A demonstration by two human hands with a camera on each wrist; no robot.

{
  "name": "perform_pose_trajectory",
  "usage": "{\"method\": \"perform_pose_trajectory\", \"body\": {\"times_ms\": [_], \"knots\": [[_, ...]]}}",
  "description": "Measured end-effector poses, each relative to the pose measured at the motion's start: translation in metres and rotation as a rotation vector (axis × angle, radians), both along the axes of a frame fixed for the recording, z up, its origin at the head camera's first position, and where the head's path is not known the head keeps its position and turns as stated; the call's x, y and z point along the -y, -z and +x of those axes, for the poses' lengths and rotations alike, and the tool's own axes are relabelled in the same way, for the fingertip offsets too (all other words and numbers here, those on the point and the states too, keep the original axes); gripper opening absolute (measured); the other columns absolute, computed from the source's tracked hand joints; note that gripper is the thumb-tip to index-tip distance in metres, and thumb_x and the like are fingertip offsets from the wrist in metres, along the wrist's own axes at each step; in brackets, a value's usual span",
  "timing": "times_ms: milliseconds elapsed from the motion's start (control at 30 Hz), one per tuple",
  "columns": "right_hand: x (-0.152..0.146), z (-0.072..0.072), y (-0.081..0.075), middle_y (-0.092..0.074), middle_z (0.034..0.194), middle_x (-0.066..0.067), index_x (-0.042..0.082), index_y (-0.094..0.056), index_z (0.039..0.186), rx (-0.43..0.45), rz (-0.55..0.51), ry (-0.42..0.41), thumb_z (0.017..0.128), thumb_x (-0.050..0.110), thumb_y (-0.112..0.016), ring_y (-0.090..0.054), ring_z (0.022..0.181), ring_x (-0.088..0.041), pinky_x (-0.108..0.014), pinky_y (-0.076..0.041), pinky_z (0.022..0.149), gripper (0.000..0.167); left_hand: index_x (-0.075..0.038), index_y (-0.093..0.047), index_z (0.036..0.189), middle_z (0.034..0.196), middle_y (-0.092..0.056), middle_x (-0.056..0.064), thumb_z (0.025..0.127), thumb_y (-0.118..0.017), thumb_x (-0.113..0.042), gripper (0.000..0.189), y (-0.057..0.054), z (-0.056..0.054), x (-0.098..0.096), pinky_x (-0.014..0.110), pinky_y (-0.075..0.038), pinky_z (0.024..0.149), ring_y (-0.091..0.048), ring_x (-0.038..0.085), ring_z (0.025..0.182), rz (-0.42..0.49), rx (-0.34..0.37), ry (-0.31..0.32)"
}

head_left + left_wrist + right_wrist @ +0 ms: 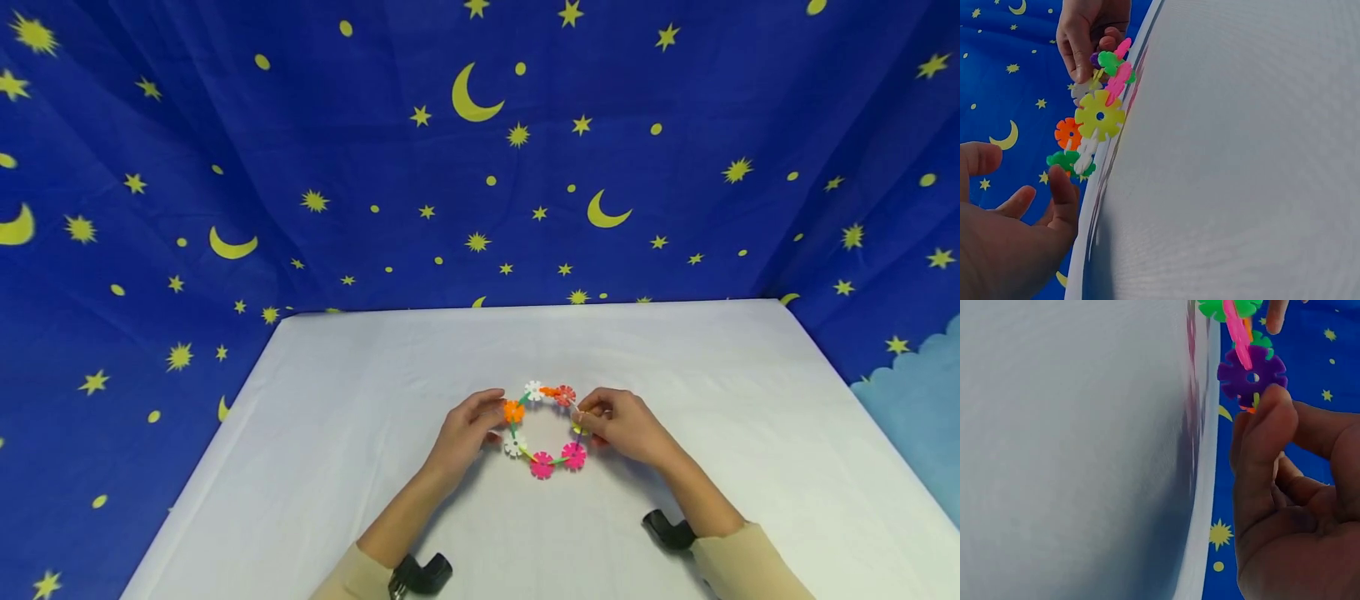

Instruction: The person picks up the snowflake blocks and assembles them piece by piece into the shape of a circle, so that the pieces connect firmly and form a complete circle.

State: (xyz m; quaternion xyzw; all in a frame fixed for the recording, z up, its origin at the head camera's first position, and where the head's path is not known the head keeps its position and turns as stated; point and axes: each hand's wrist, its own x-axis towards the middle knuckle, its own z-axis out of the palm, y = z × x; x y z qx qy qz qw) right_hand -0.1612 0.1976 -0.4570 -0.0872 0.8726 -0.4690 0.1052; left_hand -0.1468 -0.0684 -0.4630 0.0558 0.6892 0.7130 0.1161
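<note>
A closed ring of interlocked notched plastic discs, with a pink disc (542, 465) at its near side, is held up above the white table. My right hand (622, 423) pinches the ring's right side between thumb and fingers, close to a purple disc (1269, 374). At the ring's left, by an orange disc (513, 411), is my left hand (467, 433), its fingers spread and loosely bent. In the left wrist view, one of its fingertips is at a green disc (1060, 159); whether they touch I cannot tell. A yellow disc (1087, 114) faces that camera.
The white-covered table (360, 375) stretches around both hands. Behind it hangs a blue curtain (390, 167) with yellow moons and stars. Black wrist devices, one by the left sleeve (431, 575) and one by the right (663, 529), stick out over the table.
</note>
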Motion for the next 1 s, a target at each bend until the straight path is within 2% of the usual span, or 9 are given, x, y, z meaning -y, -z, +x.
{"method": "perform_pose_trajectory", "body": {"times_ms": [267, 400, 700, 867, 1000], "knots": [[0.0007, 0.0006, 0.0009, -0.063, 0.082, -0.010, -0.004, -0.063, 0.110, 0.091, -0.125, -0.027, 0.091, 0.009, -0.065, -0.066, 0.064, -0.024, -0.035, -0.054, 0.060, 0.023, 0.002, -0.050, 0.135, 0.130, -0.054, 0.018, 0.097, -0.058, -0.017, 0.044, 0.0018, -0.0002, 0.0024, 0.047, -0.050, 0.087, -0.058, 0.035, 0.107, -0.009, 0.009, -0.018], [0.0019, 0.0004, 0.0009, -0.062, 0.084, -0.013, -0.007, -0.060, 0.112, 0.132, -0.167, -0.045, 0.090, 0.005, -0.062, -0.066, 0.067, -0.025, -0.036, -0.055, 0.061, 0.025, 0.001, -0.051, 0.134, 0.129, -0.056, 0.017, 0.096, -0.058, -0.018, 0.043, 0.0011, -0.0001, 0.0039, 0.043, -0.051, 0.086, -0.058, 0.033, 0.108, -0.046, 0.014, -0.014], [0.0028, -0.0011, 0.0036, -0.061, 0.085, -0.013, -0.005, -0.059, 0.112, 0.171, -0.145, -0.048, 0.091, 0.005, -0.061, -0.066, 0.067, -0.024, -0.035, -0.056, 0.061, 0.023, 0.001, -0.053, 0.132, 0.125, -0.058, 0.014, 0.096, -0.058, -0.016, 0.041, 0.0028, -0.0014, 0.0044, 0.038, -0.053, 0.082, -0.059, 0.028, 0.106, -0.111, 0.021, 0.002], [0.0017, -0.0015, 0.0042, -0.062, 0.086, -0.011, 0.000, -0.056, 0.119, 0.170, -0.106, -0.031, 0.093, 0.014, -0.063, -0.066, 0.065, -0.025, -0.036, -0.055, 0.061, 0.031, -0.001, -0.050, 0.136, 0.133, -0.053, 0.017, 0.095, -0.060, -0.021, 0.047, 0.0055, -0.0021, 0.0057, 0.036, -0.054, 0.078, -0.060, 0.025, 0.101, -0.165, 0.009, 0.052], [-0.0042, -0.0016, 0.0033, -0.061, 0.087, -0.009, 0.005, -0.054, 0.125, 0.159, -0.061, -0.004, 0.092, 0.023, -0.065, -0.063, 0.065, -0.024, -0.036, -0.055, 0.058, 0.039, -0.004, -0.047, 0.139, 0.135, -0.051, 0.017, 0.095, -0.060, -0.023, 0.049, 0.0051, -0.0029, 0.0079, 0.036, -0.054, 0.078, -0.058, 0.025, 0.105, -0.204, 0.007, 0.092]]}}
